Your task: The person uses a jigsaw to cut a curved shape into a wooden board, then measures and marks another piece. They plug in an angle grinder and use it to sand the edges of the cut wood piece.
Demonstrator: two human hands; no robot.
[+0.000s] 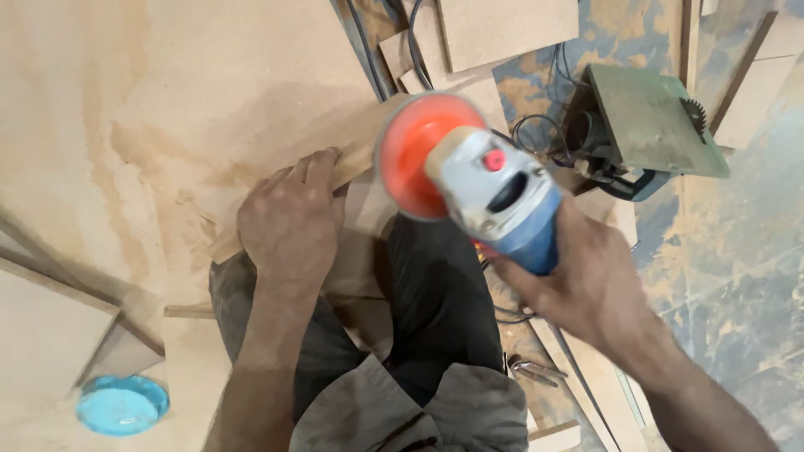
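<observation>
My right hand [590, 285] grips the blue body of an angle grinder [494, 197] with a grey head, a red button and an orange sanding disc [414, 151]. The disc is tilted against the edge of a narrow fibreboard piece [360, 155]. My left hand [289, 218] presses flat on that piece, fingers curled over its edge, holding it down on a large dusty fibreboard sheet [167, 100]. My knees in dark trousers are below the hands.
A green circular saw [649, 121] lies upside down at the upper right, with black cables [536, 125] beside it. Board offcuts [502, 29] lie at the top and right. A blue round lid [121, 404] sits at the lower left. Metal pliers [536, 368] lie on the dusty floor.
</observation>
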